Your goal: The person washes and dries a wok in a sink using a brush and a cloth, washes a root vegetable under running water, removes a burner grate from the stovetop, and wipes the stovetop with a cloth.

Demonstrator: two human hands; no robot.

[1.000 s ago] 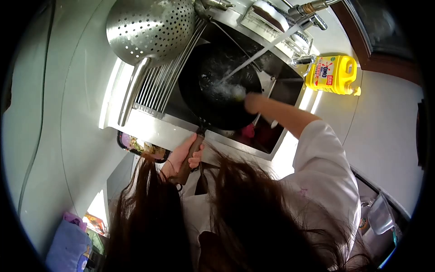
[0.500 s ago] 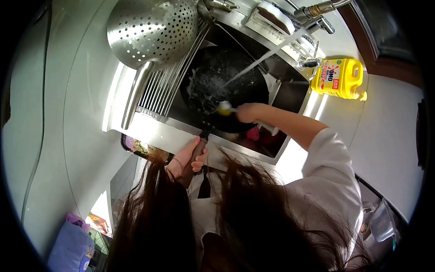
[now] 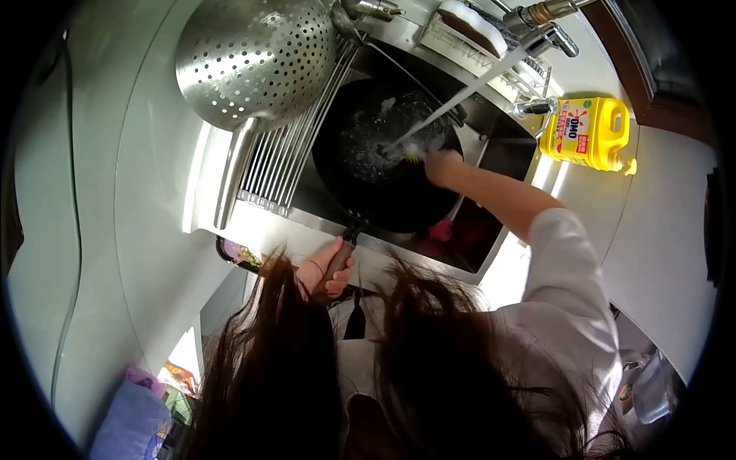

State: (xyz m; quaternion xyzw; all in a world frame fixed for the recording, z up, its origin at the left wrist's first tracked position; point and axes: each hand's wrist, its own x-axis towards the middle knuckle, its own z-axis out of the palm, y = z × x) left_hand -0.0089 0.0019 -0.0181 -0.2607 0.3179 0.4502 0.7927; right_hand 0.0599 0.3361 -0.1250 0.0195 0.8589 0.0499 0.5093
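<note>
A dark wok (image 3: 399,199) rests in the sink (image 3: 498,222), and a stream of water (image 3: 468,92) runs into it from the faucet (image 3: 546,38). My left hand (image 3: 326,270) is wrapped round the wok's brown handle (image 3: 337,264). Over the right side of the wok is my right hand (image 3: 445,167), its fingers closed on a brush. Only a yellowish bit of the brush head (image 3: 414,159) shows beside the fingers, in the splashing water. Hair hangs over the lower part of the view.
A perforated steel strainer (image 3: 257,65) lies on a metal rack (image 3: 287,161) at the sink's left. Sponges sit in a white rack (image 3: 460,54) behind the sink. A yellow detergent bottle (image 3: 586,134) stands at the right. A food tray (image 3: 239,253) is partly visible at the front left.
My right hand swept the brush toward the near side of the wok, then back up toward the water stream. My left hand kept its hold on the handle. The view shifted slightly.
</note>
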